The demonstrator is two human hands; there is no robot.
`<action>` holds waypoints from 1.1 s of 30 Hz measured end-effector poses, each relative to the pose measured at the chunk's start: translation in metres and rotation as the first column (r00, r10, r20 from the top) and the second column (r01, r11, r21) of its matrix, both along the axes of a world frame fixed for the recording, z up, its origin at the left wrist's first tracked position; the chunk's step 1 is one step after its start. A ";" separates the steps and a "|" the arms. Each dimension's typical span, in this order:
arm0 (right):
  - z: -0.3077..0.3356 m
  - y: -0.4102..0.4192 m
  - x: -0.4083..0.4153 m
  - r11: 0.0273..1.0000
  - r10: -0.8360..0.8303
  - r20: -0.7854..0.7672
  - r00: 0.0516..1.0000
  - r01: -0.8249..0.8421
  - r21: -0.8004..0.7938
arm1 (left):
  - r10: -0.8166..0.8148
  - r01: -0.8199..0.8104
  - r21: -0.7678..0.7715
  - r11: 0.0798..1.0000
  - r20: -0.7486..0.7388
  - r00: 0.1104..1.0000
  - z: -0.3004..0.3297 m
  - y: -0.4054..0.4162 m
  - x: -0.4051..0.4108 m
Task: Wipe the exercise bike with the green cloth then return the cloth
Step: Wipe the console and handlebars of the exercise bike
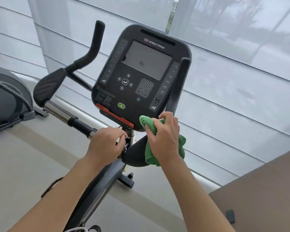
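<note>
Two hands — right hand (164, 139) grip clamped on one green cloth (164, 152), left hand (105, 144) grip closed round the exercise bike (141, 77) handlebar.

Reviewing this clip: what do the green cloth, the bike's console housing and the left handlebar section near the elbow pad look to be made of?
Green cloth: soft fabric, probably microfibre; it bunches and folds in the right hand.
Console housing: matte black moulded plastic, by its rounded corners and printed keys; the screen looks smoother.
Handlebar section: polished metal, bright with reflections, running into a black, likely foam or rubber sleeve where the left hand rests.
</note>
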State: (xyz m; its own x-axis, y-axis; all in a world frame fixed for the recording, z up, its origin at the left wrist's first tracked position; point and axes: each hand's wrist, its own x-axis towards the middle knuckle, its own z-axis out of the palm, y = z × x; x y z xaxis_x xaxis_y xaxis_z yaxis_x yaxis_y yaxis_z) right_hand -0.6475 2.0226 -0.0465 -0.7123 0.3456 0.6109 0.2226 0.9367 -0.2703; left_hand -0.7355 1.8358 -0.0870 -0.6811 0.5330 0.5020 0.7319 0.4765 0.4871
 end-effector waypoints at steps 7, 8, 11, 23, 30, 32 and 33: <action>-0.011 -0.024 0.012 0.995 -0.010 0.001 1.000 0.010 0.104 | 0.066 -0.037 0.168 0.985 -0.170 0.983 -0.024 0.003 -0.005; -0.014 -0.030 0.019 0.994 -0.005 0.003 1.000 0.005 0.107 | 0.050 -0.019 0.172 0.985 -0.179 0.983 -0.023 0.003 -0.005; -0.024 -0.046 0.037 0.998 -0.004 0.009 1.000 0.003 0.070 | -0.001 0.036 0.160 0.986 -0.215 0.977 -0.021 0.000 -0.007; -0.018 -0.027 0.061 0.990 0.113 -0.005 0.994 -0.113 -0.080 | -0.010 0.059 0.176 0.983 -0.269 0.963 -0.029 0.004 -0.011; 0.031 0.034 -0.025 0.994 -0.108 0.027 0.994 0.106 0.039 | -0.009 0.061 0.172 0.983 -0.289 0.957 -0.037 0.005 -0.017; 0.035 0.040 -0.039 0.989 -0.150 0.035 0.988 0.149 0.021 | -0.013 0.069 0.181 0.981 -0.295 0.955 -0.037 0.005 -0.017; 0.034 0.041 -0.042 0.988 -0.157 0.048 0.986 0.156 0.018 | -0.015 0.074 0.187 0.980 -0.298 0.954 -0.037 0.005 -0.017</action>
